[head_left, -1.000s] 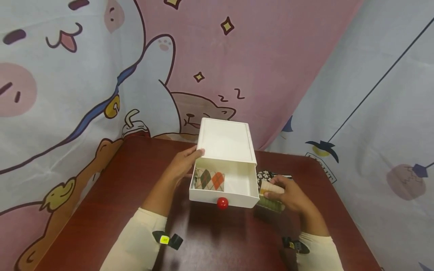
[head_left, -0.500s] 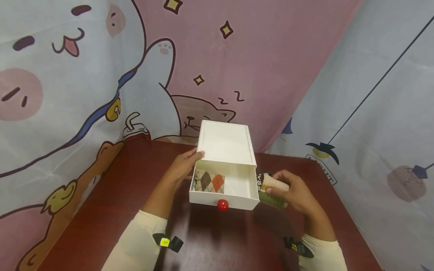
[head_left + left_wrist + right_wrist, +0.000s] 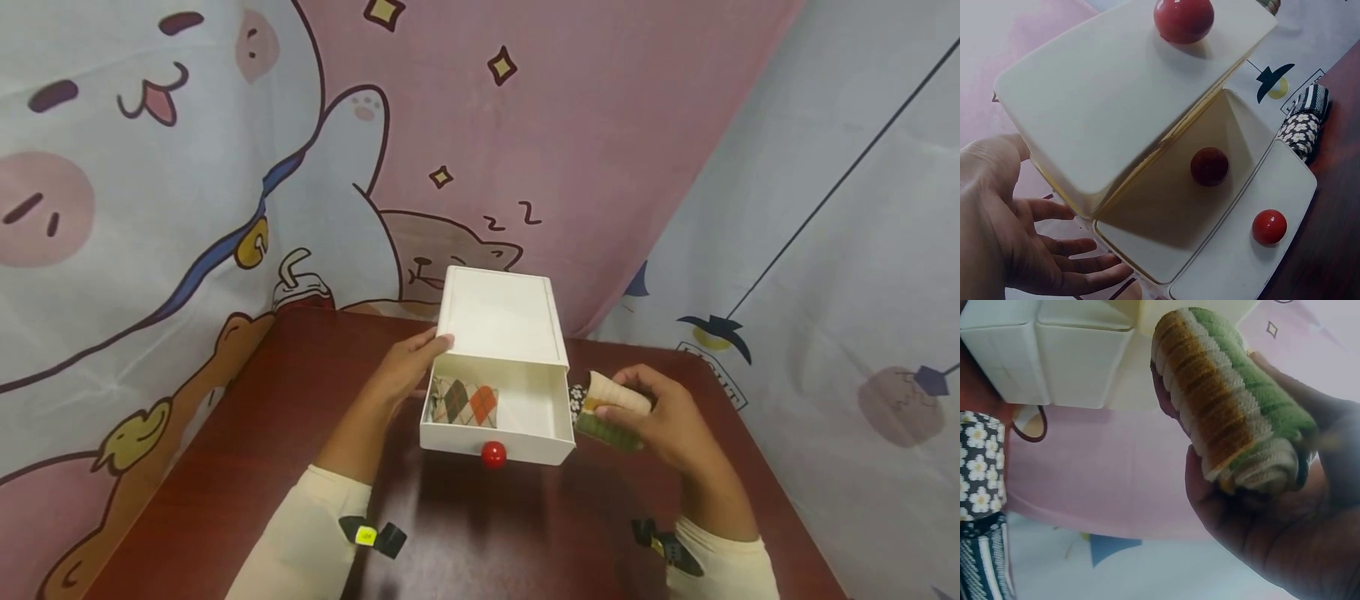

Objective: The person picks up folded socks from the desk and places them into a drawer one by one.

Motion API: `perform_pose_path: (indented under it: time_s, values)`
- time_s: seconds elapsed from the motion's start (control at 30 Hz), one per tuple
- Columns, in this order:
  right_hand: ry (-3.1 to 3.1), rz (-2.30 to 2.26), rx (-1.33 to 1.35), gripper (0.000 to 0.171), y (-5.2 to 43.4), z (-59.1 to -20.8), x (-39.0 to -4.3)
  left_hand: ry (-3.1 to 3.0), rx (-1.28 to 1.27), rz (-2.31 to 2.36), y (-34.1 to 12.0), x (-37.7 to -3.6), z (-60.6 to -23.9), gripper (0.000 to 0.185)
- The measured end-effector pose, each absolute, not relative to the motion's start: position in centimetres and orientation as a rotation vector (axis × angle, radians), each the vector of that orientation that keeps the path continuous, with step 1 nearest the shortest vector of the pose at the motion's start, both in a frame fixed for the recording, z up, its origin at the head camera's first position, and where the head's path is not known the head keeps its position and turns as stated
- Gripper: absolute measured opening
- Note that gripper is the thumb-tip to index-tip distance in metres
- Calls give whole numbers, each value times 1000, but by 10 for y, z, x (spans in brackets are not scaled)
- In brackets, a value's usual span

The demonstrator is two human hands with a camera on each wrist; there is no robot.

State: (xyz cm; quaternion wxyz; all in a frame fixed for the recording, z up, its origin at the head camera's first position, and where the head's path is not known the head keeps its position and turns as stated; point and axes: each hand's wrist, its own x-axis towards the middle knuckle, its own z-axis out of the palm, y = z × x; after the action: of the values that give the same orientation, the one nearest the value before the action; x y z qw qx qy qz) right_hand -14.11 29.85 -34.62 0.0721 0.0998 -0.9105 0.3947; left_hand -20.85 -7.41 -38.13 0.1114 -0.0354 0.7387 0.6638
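Observation:
My right hand [image 3: 663, 412] grips a rolled sock [image 3: 1222, 400] with ribbed green, cream and orange stripes, just to the right of a small white drawer chest [image 3: 501, 312]. The chest's top drawer [image 3: 528, 400] is pulled out, and a rolled argyle sock [image 3: 467, 402] lies in its left part. My left hand [image 3: 405, 367] rests against the chest's left side, thumb on the top edge. Its other fingers stretch loosely along the side wall in the left wrist view. The drawer's red knob [image 3: 493, 454] faces me.
Right of the chest lies a black sock roll [image 3: 1300, 128] with white flowers, beside a dark striped roll [image 3: 1314, 97]. Two lower drawers with red knobs [image 3: 1269, 227] are closed. The dark red table [image 3: 315, 383] meets a cartoon-printed cloth [image 3: 600, 125] behind.
The right hand has moved a little to the right, away from the drawer, carrying the striped sock, which now tilts more. The left hand stays at the chest's side.

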Motion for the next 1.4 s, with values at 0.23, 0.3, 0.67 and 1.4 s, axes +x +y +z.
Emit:
perform_pose_path:
  time_s: [0.23, 0.3, 0.67, 1.4]
  values:
    - [-2669, 1084, 329, 37, 298, -329, -137, 2161, -91, 1953, -73, -208, -382, 75]
    - [-2650, 1070, 342, 37, 296, -325, -135, 2162, -92, 1955, -73, -209, -382, 75]
    - [-2625, 1021, 377, 42, 278, -307, -128, 2153, -89, 1959, -73, -210, -382, 74]
    - [-2603, 1141, 519, 38, 237, -297, -138, 2178, -70, 1942, -75, -211, -382, 77]
